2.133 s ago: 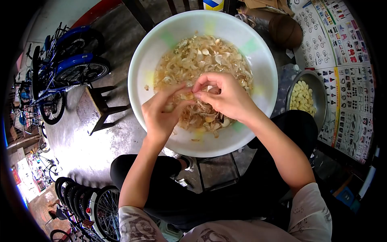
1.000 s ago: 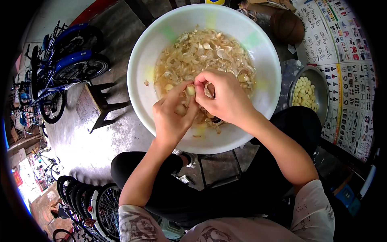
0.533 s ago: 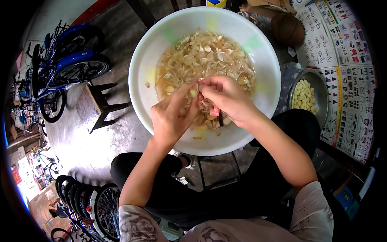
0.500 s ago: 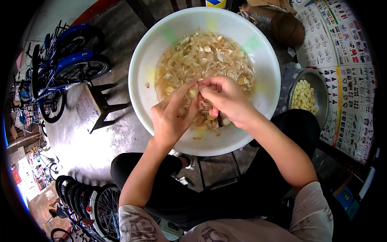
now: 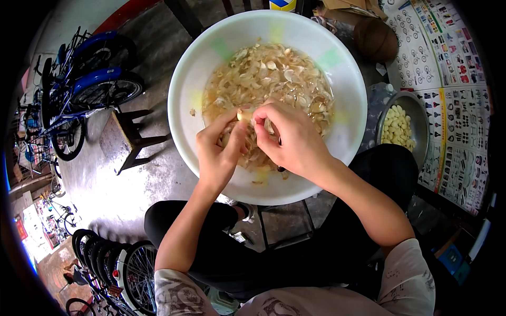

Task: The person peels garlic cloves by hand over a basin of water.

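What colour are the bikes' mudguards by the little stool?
The mudguards are bright blue; they show best in the head view, left of the stool.

Shirt (image 5: 321,303): pale greyish beige, short-sleeved, at bottom of frame. Left sleeve (image 5: 176,292): large grey-brown print, motif unreadable from here. Right sleeve (image 5: 408,274): smaller dark marks, scattered. Further dark print on the shirt front, lower centre. Trousers (image 5: 253,268): plain black. One shoe (image 5: 250,213) partly visible, centre of frame: pale; details too small to record. Left hand (image 5: 217,152), right hand (image 5: 290,139): both bare.
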`<move>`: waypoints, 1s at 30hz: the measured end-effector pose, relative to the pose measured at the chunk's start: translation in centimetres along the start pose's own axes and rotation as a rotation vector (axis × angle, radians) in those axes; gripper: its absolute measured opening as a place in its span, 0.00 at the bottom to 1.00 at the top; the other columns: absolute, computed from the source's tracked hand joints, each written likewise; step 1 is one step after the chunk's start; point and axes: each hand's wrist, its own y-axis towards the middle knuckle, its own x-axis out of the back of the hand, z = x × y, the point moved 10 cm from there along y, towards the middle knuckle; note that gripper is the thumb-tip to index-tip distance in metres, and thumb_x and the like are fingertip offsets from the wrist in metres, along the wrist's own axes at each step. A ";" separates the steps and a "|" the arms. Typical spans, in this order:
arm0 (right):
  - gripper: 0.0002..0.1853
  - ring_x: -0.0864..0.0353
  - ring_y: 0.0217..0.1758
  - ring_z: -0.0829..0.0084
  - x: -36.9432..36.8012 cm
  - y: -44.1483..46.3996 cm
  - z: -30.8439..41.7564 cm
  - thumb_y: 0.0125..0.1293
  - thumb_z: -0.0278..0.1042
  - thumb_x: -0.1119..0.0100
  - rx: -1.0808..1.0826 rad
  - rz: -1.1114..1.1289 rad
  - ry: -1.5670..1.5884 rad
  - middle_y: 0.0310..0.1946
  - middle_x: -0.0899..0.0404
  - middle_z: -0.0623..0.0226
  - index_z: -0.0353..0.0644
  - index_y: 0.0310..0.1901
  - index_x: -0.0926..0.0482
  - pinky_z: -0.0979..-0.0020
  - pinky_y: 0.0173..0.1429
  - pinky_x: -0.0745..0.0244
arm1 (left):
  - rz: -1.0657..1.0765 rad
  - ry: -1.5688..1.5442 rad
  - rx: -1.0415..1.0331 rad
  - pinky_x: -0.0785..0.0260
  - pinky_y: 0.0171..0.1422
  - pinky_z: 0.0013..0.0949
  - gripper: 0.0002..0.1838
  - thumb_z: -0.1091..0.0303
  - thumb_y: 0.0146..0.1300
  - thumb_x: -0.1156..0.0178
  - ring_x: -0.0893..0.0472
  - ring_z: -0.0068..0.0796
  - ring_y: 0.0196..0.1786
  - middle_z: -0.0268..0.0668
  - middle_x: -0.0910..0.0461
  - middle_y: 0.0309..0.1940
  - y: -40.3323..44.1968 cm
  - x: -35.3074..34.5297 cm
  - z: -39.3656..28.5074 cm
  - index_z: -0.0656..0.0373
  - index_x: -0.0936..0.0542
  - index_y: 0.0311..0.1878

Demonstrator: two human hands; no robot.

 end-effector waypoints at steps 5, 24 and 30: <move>0.07 0.19 0.28 0.59 -0.3 0.0 -0.1 0.63 0.25 0.37 -0.059 0.044 0.101 0.32 0.21 0.59 0.37 0.38 0.27 0.62 0.31 0.26 | -0.017 -0.064 0.044 0.30 0.30 0.23 0.13 0.71 0.70 0.39 0.23 0.17 0.25 0.35 0.18 0.28 0.0 0.3 0.5 0.70 0.18 0.51; 0.04 0.18 0.25 0.63 1.1 0.3 0.6 0.64 0.28 0.36 0.114 -0.084 -0.166 0.32 0.20 0.68 0.38 0.34 0.17 0.65 0.30 0.23 | -0.106 0.570 -0.546 0.28 0.27 0.36 0.13 0.73 0.60 0.32 0.18 0.39 0.26 0.39 0.18 0.31 -1.8 -1.1 -3.4 0.60 0.18 0.49; 0.04 0.18 0.27 0.62 1.2 0.4 0.9 0.63 0.28 0.35 0.132 -0.064 -0.206 0.32 0.20 0.67 0.38 0.34 0.18 0.64 0.31 0.23 | -0.081 0.616 -0.545 0.30 0.29 0.32 0.12 0.81 0.61 0.35 0.21 0.36 0.24 0.44 0.20 0.29 -2.0 -1.7 -3.8 0.67 0.19 0.49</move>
